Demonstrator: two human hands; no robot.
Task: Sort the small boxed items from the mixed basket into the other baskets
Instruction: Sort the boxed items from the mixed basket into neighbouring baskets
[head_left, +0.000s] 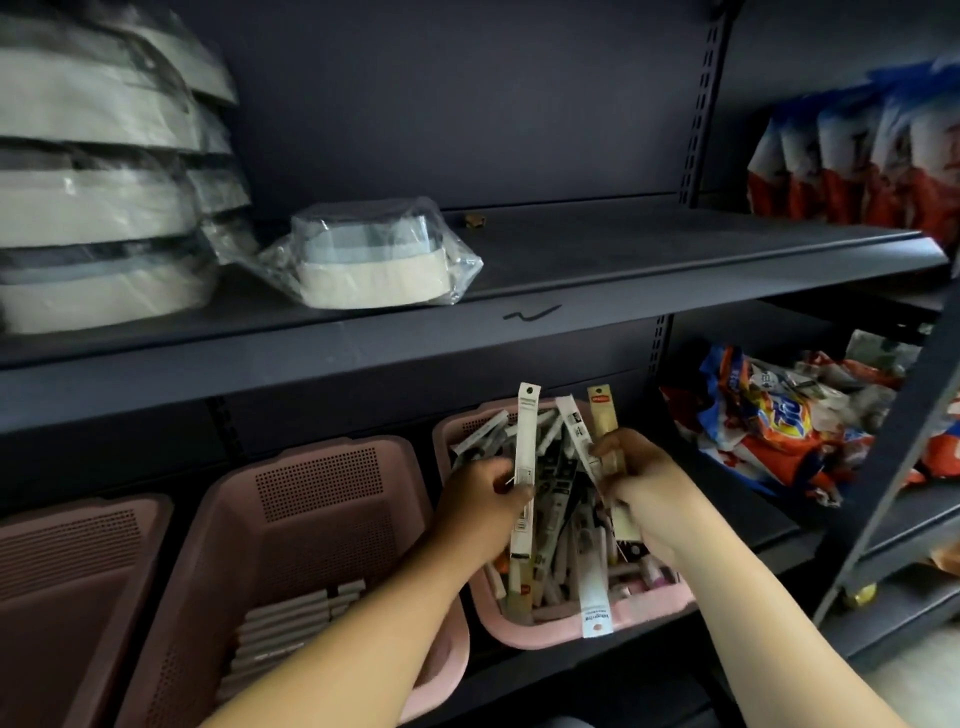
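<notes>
The mixed pink basket (571, 631) on the lower shelf is full of long slim boxed items. Over it, my left hand (480, 499) grips a long white slim box (523, 478) held upright. My right hand (641, 486) is closed on a tan slim box (605, 421) and a white one (574, 426) that stick up above my fingers. Left of the mixed basket, the middle pink basket (311, 488) holds a stack of grey-beige boxes (291, 629) at its front. A third pink basket (67, 561) sits at the far left.
The upper shelf (623, 254) carries plastic-wrapped round containers (369, 260) and a taller stack (98, 197) at the left. Colourful detergent bags (769, 415) lie to the right of the mixed basket, with more bags (852, 150) on the upper right. A rack post (893, 457) stands right.
</notes>
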